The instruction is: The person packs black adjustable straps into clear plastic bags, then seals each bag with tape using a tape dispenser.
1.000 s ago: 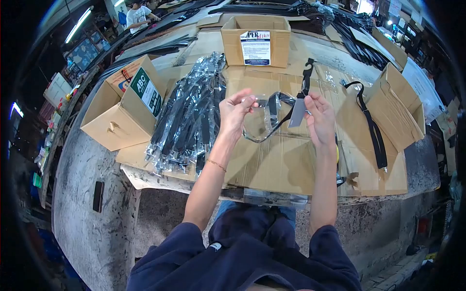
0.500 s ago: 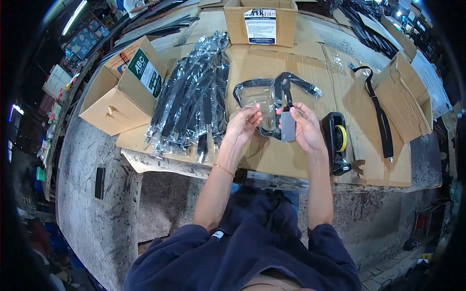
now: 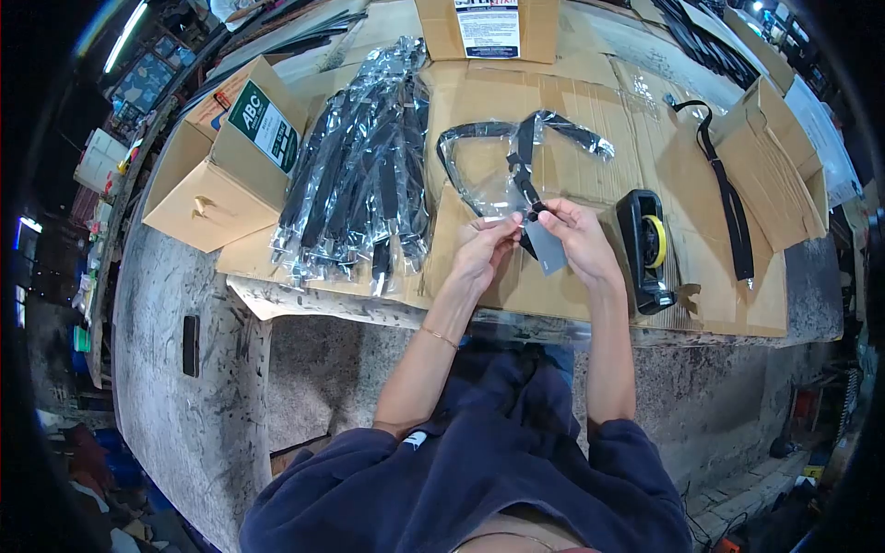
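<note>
A black strap (image 3: 526, 147) in clear plastic wrapping lies looped on the cardboard, a grey hang tag (image 3: 548, 252) at its near end. My right hand (image 3: 584, 244) is closed on the tag's top, thumb and fingers by the black loop. From the other side my left hand (image 3: 487, 247) pinches with thumb and forefinger close to the tag's top left edge; what lies between those fingertips is too small to make out. To the left rests a pile of wrapped black straps (image 3: 364, 175).
A tape dispenser (image 3: 636, 249) with yellow-cored tape stands right of my right hand. Open cardboard boxes stand left (image 3: 230, 184), at the back (image 3: 438, 32) and right (image 3: 774, 161). Another black strap (image 3: 730, 207) lies by the right box. A dark phone-like object (image 3: 191, 346) lies far left.
My left hand has moved right to the tag and its fingers have closed beside it. The tag has tilted. The whole view has shifted slightly, with the table higher up.
</note>
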`<state>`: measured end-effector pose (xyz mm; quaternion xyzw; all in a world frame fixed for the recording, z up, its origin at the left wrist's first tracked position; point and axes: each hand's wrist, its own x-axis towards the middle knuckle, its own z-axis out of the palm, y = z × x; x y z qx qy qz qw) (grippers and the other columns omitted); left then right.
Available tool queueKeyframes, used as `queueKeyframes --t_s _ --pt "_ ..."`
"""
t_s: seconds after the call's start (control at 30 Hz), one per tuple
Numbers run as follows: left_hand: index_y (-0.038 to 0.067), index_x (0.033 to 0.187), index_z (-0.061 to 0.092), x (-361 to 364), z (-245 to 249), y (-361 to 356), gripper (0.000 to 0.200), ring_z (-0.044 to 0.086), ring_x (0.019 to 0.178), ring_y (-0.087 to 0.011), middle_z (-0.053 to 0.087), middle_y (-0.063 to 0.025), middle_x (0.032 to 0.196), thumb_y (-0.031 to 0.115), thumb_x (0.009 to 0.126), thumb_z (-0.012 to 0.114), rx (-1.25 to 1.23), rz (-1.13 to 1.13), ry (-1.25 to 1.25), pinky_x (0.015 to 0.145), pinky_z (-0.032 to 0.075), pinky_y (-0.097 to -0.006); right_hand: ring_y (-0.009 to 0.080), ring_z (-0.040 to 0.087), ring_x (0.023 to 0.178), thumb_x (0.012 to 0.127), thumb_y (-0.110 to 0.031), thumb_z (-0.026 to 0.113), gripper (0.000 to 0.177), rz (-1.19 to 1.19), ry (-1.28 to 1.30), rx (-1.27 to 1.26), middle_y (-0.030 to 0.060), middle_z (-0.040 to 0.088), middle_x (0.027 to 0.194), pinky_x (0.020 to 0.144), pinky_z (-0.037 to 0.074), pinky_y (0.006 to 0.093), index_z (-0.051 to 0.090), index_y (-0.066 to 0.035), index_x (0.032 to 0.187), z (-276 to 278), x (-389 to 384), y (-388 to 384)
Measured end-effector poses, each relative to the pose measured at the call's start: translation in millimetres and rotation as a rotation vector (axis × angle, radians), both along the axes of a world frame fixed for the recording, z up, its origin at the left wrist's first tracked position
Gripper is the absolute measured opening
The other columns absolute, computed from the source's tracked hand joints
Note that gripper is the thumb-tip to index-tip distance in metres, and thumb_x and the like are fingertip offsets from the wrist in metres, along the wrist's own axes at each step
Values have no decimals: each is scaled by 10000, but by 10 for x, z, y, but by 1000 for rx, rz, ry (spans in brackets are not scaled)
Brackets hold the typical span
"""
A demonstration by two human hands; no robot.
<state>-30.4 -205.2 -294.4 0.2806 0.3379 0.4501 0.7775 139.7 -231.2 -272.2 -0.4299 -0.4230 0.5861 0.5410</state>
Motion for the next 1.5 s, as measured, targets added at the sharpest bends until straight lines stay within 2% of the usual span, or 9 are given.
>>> queueKeyframes --t_s 0.2,0.5,0.63,0.83,0.93,1.13,1.33,1.4,1.5 --pt "21 835 655 -62 -160 46 107 609 683 -117 653 -53 769 94 838 733 176 -61 210 645 494 -246 84 601 833 914 -47 606 184 25 -43 -64 61 678 959 755 482 225 631 30 1080 -21 17 -2" --pt "4 1003 590 -67 -13 -40 189 657 768 -171 690 -110 881 24 848 695 160 58 63 698 528 -290 91 620 819 897 -37 624 199 -82 -180 51 83 693 954 719 488 225 628 56 1072 -96 -49 -33" --pt "24 958 566 -83 -42 -22 202 666 783 -191 692 -131 892 -32 820 702 133 118 41 700 538 -300 88 619 826 895 -30 621 211 -70 -351 -7 85 692 950 713 489 228 625 58 1087 -38 -81 -72" --pt "58 850 487 -116 -211 -2 293 662 749 -202 680 -128 846 -21 775 759 304 170 107 680 543 -300 91 618 831 882 -6 625 203 -88 -238 -3 85 690 942 727 493 234 636 64 1072 -95 -108 -50" --pt "41 895 479 -110 -211 2 311 659 767 -189 674 -119 848 23 783 769 197 239 260 693 542 -299 98 621 827 878 -2 627 193 -136 -221 28 86 689 940 726 496 237 642 65 1059 -132 -160 -42" --pt "-53 1146 503 -94 -71 -84 437 659 822 -173 681 -156 951 79 813 754 77 63 38 736 541 -293 97 622 808 872 0 634 188 -154 -217 10 82 693 928 715 498 238 644 70 1046 -154 -172 -14" --pt "-44 1084 557 -71 -142 -71 347 648 734 -132 700 -143 866 75 822 750 278 145 178 659 510 -249 97 625 814 865 10 633 183 -147 -300 37 81 695 920 729 500 237 650 63 1040 -146 -204 -37" --pt "-40 1097 577 -104 -148 -66 352 633 675 -130 687 -95 789 119 833 746 129 241 472 640 497 -235 100 627 824 863 11 634 184 -172 -279 41 82 694 919 738 500 237 650 65 1038 -190 -205 -12" --pt "-25 1060 620 -210 -252 -40 284 616 679 -107 684 -76 798 148 859 723 124 157 159 623 465 -211 106 630 843 860 13 637 188 -168 -239 40 83 693 919 758 499 240 648 70 1038 -213 -210 -36"
